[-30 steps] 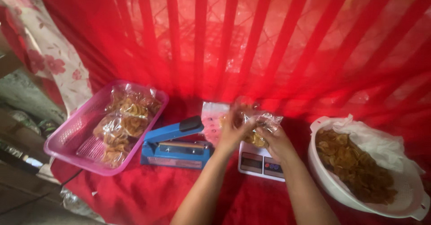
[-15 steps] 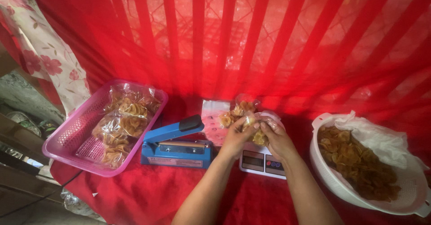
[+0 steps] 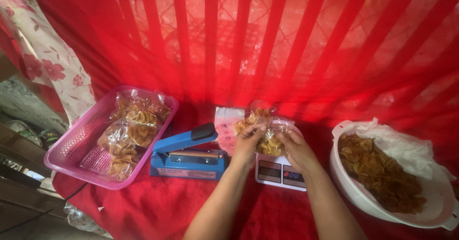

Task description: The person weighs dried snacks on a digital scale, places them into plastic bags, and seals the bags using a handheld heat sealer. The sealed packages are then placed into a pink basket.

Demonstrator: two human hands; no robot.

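Both of my hands hold a clear plastic bag of golden chips (image 3: 266, 133) just above a small white digital scale (image 3: 279, 174). My left hand (image 3: 247, 142) grips the bag's left side. Its right side is held by my right hand (image 3: 295, 149). The bag's top is bunched and points away from me. A blue heat sealer (image 3: 187, 153) with a raised black-handled arm sits just left of the scale.
A pink plastic basket (image 3: 76, 146) at left holds several filled chip bags (image 3: 129, 134). At right a white colander (image 3: 432, 211) lined with a white bag holds loose chips (image 3: 382, 173). All rest on a red cloth before a red curtain.
The bag has been lifted slightly and its top gathered between my hands. The view has shifted a little; the hands stay over the scale.
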